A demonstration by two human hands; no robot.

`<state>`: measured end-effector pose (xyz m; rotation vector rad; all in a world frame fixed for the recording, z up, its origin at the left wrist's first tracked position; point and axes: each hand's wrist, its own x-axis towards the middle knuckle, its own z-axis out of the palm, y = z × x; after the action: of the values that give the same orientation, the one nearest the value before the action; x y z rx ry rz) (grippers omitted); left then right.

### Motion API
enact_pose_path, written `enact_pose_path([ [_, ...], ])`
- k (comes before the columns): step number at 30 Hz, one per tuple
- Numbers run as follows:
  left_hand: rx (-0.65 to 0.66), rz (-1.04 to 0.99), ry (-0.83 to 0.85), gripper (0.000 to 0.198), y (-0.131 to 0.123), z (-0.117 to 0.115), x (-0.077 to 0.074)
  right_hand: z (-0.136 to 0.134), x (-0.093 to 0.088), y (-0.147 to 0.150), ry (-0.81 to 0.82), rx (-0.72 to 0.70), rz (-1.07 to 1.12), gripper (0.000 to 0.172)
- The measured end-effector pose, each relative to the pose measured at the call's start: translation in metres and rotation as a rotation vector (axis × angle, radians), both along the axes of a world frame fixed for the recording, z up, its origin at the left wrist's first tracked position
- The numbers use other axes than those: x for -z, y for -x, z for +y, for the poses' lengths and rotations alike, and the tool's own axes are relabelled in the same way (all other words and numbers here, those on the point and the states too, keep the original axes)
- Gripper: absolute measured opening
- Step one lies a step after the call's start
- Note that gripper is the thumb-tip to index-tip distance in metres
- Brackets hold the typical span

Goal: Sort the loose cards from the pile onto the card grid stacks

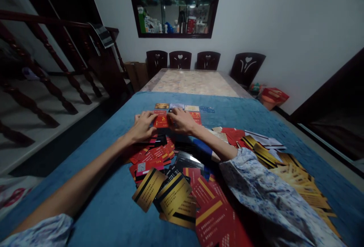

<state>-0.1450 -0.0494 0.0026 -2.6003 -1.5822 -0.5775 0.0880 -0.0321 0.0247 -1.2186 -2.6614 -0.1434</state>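
Both hands are working at the far part of the blue cloth (99, 156), and a red card (161, 122) is lying flat between them, its gold-coloured marks showing but staying too small to read! The left hand (143, 125) is resting at the card's left edge, thumb and fingertips spreading apart; the right hand (182, 121) is curling in at the right, its fingers pointing down. Whether either is actually pinching the card, I cannot tell.

Just beyond, a row is running across: a gold card (162, 106), a pale lavender one (176, 105), a cream card (192, 108) and a blue card (207, 109), their lettering blurring out.

Nearer the camera, a mixed heap is sprawling between the forearms! A pink-and-white card (141, 166) is showing a square code, a gold card with a black stripe (174, 196) is carrying lines of tiny print, and a large red card with an orange stripe (212, 218) is displaying rows of pale text, none of it reading clearly.

Out right, past the patterned sleeve (256, 178), gold cards (298, 180) are fanning over one another, and striped gold cards (257, 148) are overlapping near red and white ones
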Motion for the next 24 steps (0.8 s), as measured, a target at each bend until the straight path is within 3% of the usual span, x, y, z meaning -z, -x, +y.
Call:
enact_pose_path([
  [8,0.053,0.05,0.036,0.048,-0.042,0.024,-0.004,0.017,-0.004,-0.043,0.05,0.043,-0.024,0.037],
  [17,0.061,0.127,0.12,0.046,-0.088,0.055,-0.012,0.05,0.006,-0.09,0.054,0.018,0.017,0.024],
  [24,0.077,0.174,0.146,0.04,-0.112,0.073,-0.015,0.07,0.015,-0.112,0.076,0.038,0.042,0.026],
])
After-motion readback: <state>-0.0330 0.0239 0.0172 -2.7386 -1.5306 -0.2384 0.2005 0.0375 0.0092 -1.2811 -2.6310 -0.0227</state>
